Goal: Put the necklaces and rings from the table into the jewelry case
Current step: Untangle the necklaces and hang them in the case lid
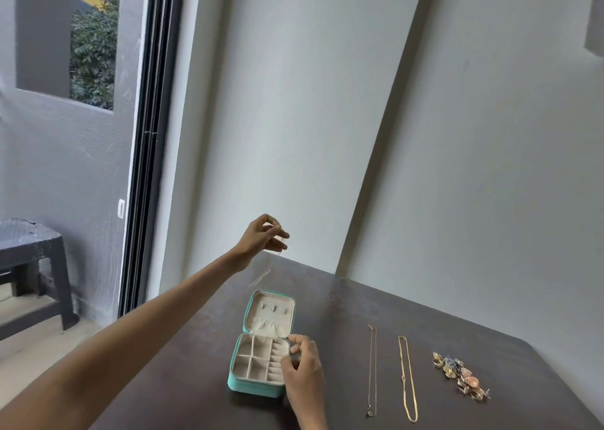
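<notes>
Dangling a thin necklace (266,271) pinched in the raised left hand (263,236) at frame centre, above the open jewelry case (261,348); right hand (302,364), fingers curled, steadies the case's right edge. Lowering slowly would coil the chain inside.

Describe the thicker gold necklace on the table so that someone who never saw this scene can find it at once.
Start at the open teal jewelry case on the dark table and go right. Past a thin pale chain lies the thicker gold necklace, a long narrow loop, with a heap of rings further right. It is the broader, yellower of the two chains.
</notes>
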`<state>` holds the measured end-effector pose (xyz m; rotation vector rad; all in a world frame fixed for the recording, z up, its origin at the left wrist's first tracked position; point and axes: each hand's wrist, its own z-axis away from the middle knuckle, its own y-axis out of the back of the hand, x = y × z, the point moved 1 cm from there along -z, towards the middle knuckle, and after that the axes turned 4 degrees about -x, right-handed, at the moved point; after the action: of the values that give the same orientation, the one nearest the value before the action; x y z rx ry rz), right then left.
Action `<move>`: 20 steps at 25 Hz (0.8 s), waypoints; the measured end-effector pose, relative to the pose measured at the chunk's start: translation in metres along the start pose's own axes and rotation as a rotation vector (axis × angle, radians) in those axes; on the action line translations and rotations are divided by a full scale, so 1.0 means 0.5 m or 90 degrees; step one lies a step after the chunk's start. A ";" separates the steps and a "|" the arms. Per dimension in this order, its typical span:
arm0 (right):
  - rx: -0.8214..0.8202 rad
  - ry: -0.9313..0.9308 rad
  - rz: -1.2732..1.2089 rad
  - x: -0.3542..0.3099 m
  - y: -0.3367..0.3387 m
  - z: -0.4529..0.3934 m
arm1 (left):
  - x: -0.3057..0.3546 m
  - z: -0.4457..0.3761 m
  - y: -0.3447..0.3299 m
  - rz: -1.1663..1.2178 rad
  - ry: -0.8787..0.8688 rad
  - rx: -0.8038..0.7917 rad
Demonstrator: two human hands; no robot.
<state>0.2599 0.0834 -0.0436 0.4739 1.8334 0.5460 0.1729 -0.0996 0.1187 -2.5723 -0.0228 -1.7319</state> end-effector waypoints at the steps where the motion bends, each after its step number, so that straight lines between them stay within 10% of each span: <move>1: 0.000 0.001 -0.001 0.000 -0.001 0.000 | 0.015 0.002 -0.006 -0.005 -0.002 -0.020; 10: 0.130 -0.014 -0.268 -0.074 0.098 -0.026 | 0.139 0.058 -0.060 -0.020 0.043 -0.213; 20: -0.044 0.069 -0.301 -0.234 0.216 -0.070 | 0.135 0.113 -0.098 -0.075 0.037 -0.284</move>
<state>0.2691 0.1002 0.1181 -0.0435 1.9389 0.3122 0.2490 -0.0490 0.1613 -2.8674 0.2469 -2.0549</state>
